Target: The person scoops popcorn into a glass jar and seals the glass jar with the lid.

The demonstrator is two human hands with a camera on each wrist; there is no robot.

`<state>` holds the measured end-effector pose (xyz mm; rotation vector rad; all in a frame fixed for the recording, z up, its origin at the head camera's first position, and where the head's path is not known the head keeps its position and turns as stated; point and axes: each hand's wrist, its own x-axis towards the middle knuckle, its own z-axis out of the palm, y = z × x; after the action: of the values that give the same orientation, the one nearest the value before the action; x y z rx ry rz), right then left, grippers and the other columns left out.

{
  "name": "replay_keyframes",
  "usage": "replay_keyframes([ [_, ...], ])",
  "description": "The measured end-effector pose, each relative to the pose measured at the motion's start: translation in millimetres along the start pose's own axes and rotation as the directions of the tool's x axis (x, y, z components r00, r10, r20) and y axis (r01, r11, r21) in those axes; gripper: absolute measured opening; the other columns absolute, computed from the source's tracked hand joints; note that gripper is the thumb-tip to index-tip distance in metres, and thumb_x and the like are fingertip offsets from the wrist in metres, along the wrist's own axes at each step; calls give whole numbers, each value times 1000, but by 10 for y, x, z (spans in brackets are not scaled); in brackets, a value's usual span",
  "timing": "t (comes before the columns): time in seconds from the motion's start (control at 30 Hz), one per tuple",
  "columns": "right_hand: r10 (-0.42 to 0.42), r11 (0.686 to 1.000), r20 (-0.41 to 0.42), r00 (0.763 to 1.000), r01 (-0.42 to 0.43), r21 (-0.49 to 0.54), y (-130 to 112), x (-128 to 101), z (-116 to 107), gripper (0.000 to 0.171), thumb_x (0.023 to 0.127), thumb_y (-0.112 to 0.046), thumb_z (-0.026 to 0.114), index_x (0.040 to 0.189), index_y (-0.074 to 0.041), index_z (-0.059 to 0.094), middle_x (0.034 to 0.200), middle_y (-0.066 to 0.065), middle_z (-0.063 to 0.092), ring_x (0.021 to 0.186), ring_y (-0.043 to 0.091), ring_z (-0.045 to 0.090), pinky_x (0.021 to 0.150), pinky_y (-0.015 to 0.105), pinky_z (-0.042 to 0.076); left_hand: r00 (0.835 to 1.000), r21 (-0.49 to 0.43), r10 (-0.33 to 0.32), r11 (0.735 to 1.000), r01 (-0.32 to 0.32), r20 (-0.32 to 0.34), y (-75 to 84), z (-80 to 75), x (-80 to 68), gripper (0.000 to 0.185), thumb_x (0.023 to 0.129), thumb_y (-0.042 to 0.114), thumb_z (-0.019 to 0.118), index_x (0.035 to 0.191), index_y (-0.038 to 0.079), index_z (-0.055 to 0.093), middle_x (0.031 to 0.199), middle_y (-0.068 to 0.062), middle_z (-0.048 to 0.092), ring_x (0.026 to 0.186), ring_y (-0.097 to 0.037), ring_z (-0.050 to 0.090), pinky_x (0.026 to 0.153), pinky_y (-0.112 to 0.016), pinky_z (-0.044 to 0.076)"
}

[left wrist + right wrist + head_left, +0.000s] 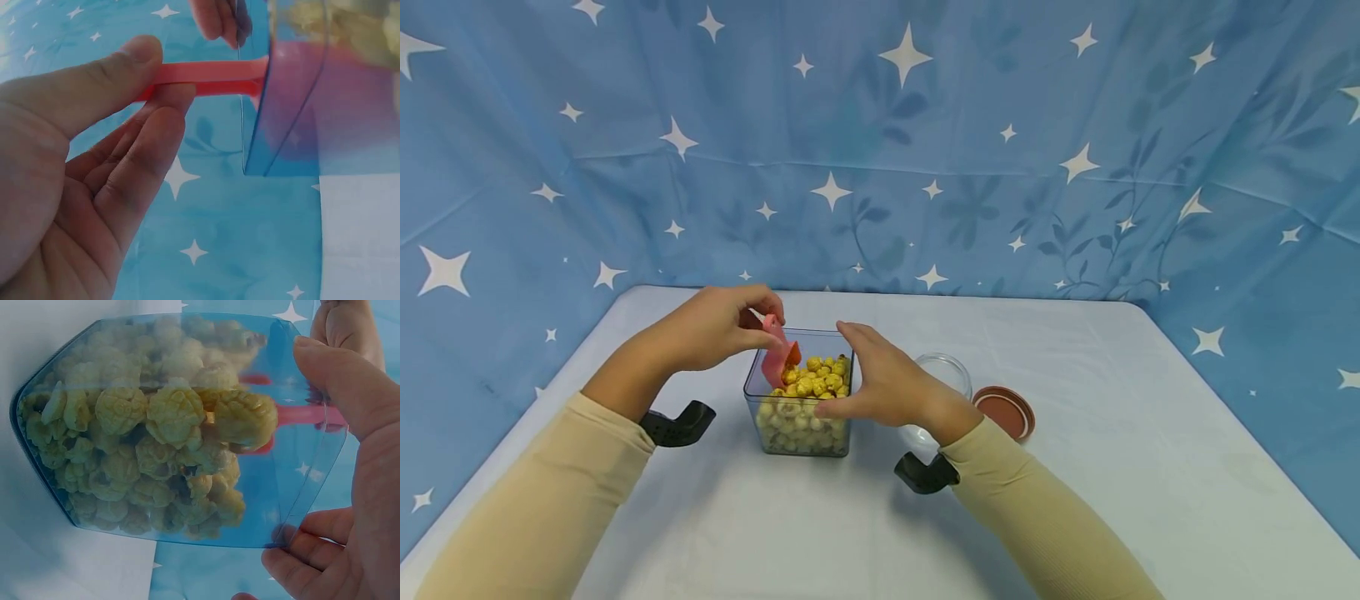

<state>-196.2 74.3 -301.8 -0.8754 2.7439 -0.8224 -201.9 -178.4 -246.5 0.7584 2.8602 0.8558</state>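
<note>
A clear square-topped container [816,343] holds yellow popcorn [820,379] and stands on the table. My left hand [722,329] pinches the handle of a pink scoop [773,367] between thumb and fingers. The scoop's bowl is down inside the container at its left, against the popcorn; the left wrist view shows its pink shape through the wall [259,153]. My right hand [887,379] holds the container at its right side, thumb on the near face and fingers toward the far face. Popcorn [175,419] shows through the wall in the right wrist view.
A clear round jar [955,368] lies behind my right wrist, partly hidden by it. To its right is a reddish-brown round lid [1003,412]. The white table [1120,433] ends at a blue star-patterned curtain [880,167].
</note>
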Motion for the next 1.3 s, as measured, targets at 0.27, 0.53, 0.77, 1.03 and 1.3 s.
replay_keyframes([
  [0.27, 5, 1000, -3, 1000, -6, -9, 5, -1, 10, 111, 78, -57, 79, 160, -8, 21, 161, 10, 27, 144, 27, 33, 112, 48, 35, 998, -69, -67, 995, 66, -10, -128, 14, 17, 29, 95, 20, 72, 117, 5, 60, 101, -5, 69, 96, -22, 64, 83, -42, 53],
  [0.53, -4, 1000, -4, 1000, 4, -7, 1, 1, 12, 111, 78, -56, 80, 160, -9, 21, 161, 10, 27, 144, 26, 33, 113, 47, 35, 995, -120, -93, 989, 87, -43, -207, 108, 45, 23, 97, 17, 68, 116, 5, 68, 110, -11, 69, 104, -28, 65, 88, -46, 55],
  [0.77, 6, 1000, -9, 1000, -6, -2, 4, 9, 24, 110, 78, -55, 80, 160, -9, 22, 161, 10, 27, 144, 27, 34, 113, 48, 35, 984, -180, -175, 970, 164, -43, -242, 128, 24, 28, 97, 20, 68, 121, 6, 66, 110, -11, 67, 94, -22, 69, 83, -42, 56],
  [1.03, 15, 1000, -6, 1000, -15, 8, 4, 10, 32, 110, 78, -55, 80, 160, -9, 22, 161, 9, 27, 144, 26, 33, 112, 48, 35, 980, -352, -198, 919, 176, -27, -328, 79, -43, 34, 98, 22, 68, 125, 2, 62, 111, -12, 66, 99, -24, 69, 89, -40, 56],
  [1.3, 14, 1000, -3, 1000, -14, 8, -4, 3, 24, 110, 79, -55, 80, 160, -9, 21, 162, 10, 25, 144, 27, 33, 112, 48, 35, 973, -406, -229, 892, 197, -30, -410, 50, -62, 40, 97, 25, 70, 127, 1, 59, 115, -14, 64, 102, -22, 69, 90, -37, 56],
])
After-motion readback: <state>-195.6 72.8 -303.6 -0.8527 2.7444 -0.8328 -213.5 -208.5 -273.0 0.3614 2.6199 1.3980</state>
